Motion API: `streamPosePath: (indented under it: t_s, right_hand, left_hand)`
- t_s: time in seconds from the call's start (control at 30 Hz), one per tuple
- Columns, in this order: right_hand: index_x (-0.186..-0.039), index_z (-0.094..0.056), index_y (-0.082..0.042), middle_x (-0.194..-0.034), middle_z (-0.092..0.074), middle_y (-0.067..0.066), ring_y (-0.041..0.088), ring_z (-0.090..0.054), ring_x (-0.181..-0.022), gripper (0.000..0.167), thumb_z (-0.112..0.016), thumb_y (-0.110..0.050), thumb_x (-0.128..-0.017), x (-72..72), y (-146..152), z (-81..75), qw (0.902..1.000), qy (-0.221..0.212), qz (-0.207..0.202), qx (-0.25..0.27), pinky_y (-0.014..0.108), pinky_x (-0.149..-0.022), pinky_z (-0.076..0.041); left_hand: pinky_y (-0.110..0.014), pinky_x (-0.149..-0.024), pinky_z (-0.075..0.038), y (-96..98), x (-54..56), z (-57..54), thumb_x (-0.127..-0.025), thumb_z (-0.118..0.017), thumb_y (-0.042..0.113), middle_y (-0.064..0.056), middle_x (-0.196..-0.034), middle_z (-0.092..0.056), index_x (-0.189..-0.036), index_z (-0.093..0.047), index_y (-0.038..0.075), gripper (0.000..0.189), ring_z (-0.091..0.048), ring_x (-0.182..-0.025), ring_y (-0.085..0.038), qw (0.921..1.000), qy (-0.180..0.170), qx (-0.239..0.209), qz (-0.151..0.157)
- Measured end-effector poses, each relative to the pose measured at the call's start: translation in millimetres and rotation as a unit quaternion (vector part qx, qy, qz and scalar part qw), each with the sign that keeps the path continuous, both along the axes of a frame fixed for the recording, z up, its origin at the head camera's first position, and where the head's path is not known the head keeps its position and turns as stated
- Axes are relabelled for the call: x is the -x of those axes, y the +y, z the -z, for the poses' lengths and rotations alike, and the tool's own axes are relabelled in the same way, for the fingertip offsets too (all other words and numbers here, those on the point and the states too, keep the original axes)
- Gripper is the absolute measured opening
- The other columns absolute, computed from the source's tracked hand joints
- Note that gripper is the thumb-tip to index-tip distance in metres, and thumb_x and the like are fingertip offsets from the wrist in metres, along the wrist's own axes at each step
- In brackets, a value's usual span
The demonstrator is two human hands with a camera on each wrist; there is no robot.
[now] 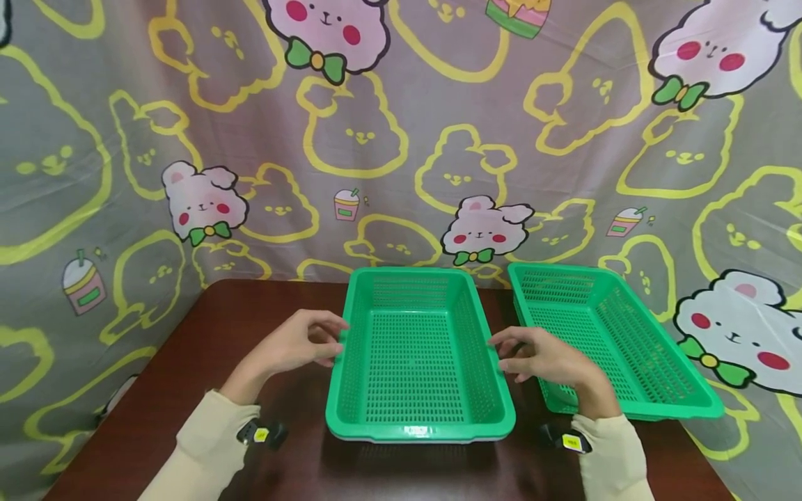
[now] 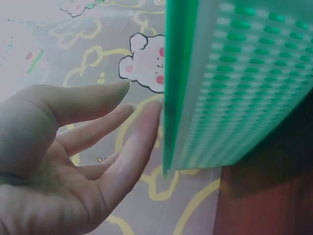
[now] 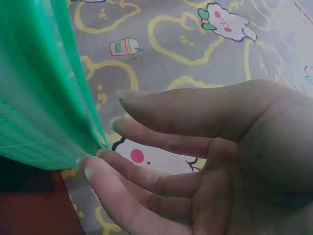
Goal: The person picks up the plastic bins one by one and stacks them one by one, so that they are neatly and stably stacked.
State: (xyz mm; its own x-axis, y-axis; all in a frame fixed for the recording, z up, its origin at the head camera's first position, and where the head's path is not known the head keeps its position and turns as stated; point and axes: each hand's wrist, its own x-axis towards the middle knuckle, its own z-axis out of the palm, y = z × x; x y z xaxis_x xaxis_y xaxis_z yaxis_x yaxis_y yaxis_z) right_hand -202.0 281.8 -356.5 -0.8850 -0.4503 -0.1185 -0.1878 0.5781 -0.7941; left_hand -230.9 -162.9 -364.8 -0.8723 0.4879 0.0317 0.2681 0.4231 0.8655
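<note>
An oblong green plastic basket [image 1: 421, 431] with slotted walls and floor stands before me on the table, nothing inside it. My left hand [image 1: 285, 346] is at its left rim, fingers loosely bent and thumb apart; in the left wrist view the fingertips come right up to the basket's side [image 2: 244, 93] without curling round it. On the opposite side, my right hand [image 1: 554, 358] has its fingertips at the right rim. The right wrist view shows the lower fingers meeting the rim's edge, with a gap between thumb and fingers.
A second green basket [image 1: 645, 409] stands at an angle to the right, partly behind my right hand and overhanging the table's right edge. The dark red-brown table [image 1: 219, 327] backs onto a patterned cloth [image 1: 413, 104] with cartoon rabbits. Each wrist wears a dark band.
</note>
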Motion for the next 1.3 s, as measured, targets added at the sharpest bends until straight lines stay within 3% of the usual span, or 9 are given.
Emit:
streamPosePath:
  t_s: [0.13,0.37,0.47,0.57,0.83,1.07,1.3]
  right_hand:
    - [-0.137,-0.059,0.002,-0.113,-0.064,0.017,0.022,-0.071,-0.089,0.044,-0.07,-0.015,-0.098,-2.0,2,-7.2,0.9997,0.018,0.0,-0.015,0.036,-0.072,-0.065]
    - [-0.138,-0.059,-0.003,-0.119,-0.063,0.018,0.02,-0.071,-0.087,0.045,-0.071,-0.021,-0.098,-4.4,14,-30.7,0.9986,0.023,0.015,-0.046,0.036,-0.076,-0.064]
    - [-0.14,-0.058,-0.003,-0.122,-0.063,0.02,0.023,-0.073,-0.087,0.047,-0.07,-0.023,-0.099,-4.0,25,-39.5,0.9975,0.024,0.024,-0.062,0.038,-0.078,-0.064]
    - [-0.141,-0.056,-0.001,-0.124,-0.063,0.022,0.026,-0.074,-0.089,0.05,-0.07,-0.024,-0.099,-3.6,37,-45.7,0.9958,0.028,0.037,-0.079,0.039,-0.079,-0.064]
    - [-0.142,-0.055,0.002,-0.123,-0.065,0.023,0.018,-0.073,-0.087,0.052,-0.069,-0.025,-0.1,-5.4,69,-57.8,0.9895,0.041,0.06,-0.125,0.039,-0.079,-0.065]
    - [-0.142,-0.054,0.005,-0.124,-0.064,0.026,0.02,-0.072,-0.091,0.052,-0.067,-0.024,-0.101,0.9,96,-62.8,0.9853,0.037,0.068,-0.152,0.04,-0.08,-0.065]
    - [-0.142,-0.049,0.011,-0.127,-0.063,0.032,0.027,-0.072,-0.1,0.055,-0.064,-0.025,-0.103,11.3,127,-66.1,0.9794,0.019,0.083,-0.183,0.045,-0.085,-0.064]
  left_hand:
    - [-0.037,-0.074,-0.066,6.4,1.6,-8.5,-0.095,-0.074,0.011,-0.021,-0.114,-0.065,-0.132,-0.064,0.0,0.04,-0.072,-0.088,-0.023,0.9998,0.007,0.01,0.018]
    - [-0.037,-0.07,-0.063,26.9,5.5,-19.9,-0.096,-0.073,0.013,-0.015,-0.115,-0.07,-0.127,-0.069,0.005,0.032,-0.07,-0.083,-0.024,0.997,0.062,0.011,0.044]
    - [-0.042,-0.073,-0.064,39.4,6.0,-26.9,-0.098,-0.071,0.015,-0.012,-0.119,-0.071,-0.126,-0.07,0.009,0.029,-0.068,-0.093,-0.023,0.9967,0.068,0.011,0.041]
    - [-0.038,-0.079,-0.064,54.0,6.0,-33.6,-0.099,-0.07,0.018,-0.008,-0.123,-0.07,-0.125,-0.071,0.013,0.027,-0.068,-0.101,-0.021,0.9955,0.081,0.027,0.043]
    - [-0.033,-0.088,-0.06,98.2,10.8,-48.5,-0.1,-0.068,0.018,-0.002,-0.126,-0.071,-0.123,-0.072,0.016,0.024,-0.07,-0.111,-0.022,0.9894,0.114,0.055,0.071]
    - [-0.032,-0.088,-0.061,142.1,15.6,-46.8,-0.1,-0.067,0.015,-0.004,-0.122,-0.072,-0.127,-0.071,0.014,0.028,-0.071,-0.111,-0.021,0.9875,0.107,0.07,0.092]
    - [-0.022,-0.089,-0.058,195.5,5.6,-45.2,-0.101,-0.068,0.018,-0.005,-0.13,-0.069,-0.134,-0.068,0.016,0.033,-0.07,-0.117,-0.019,0.9799,0.104,0.1,0.137]
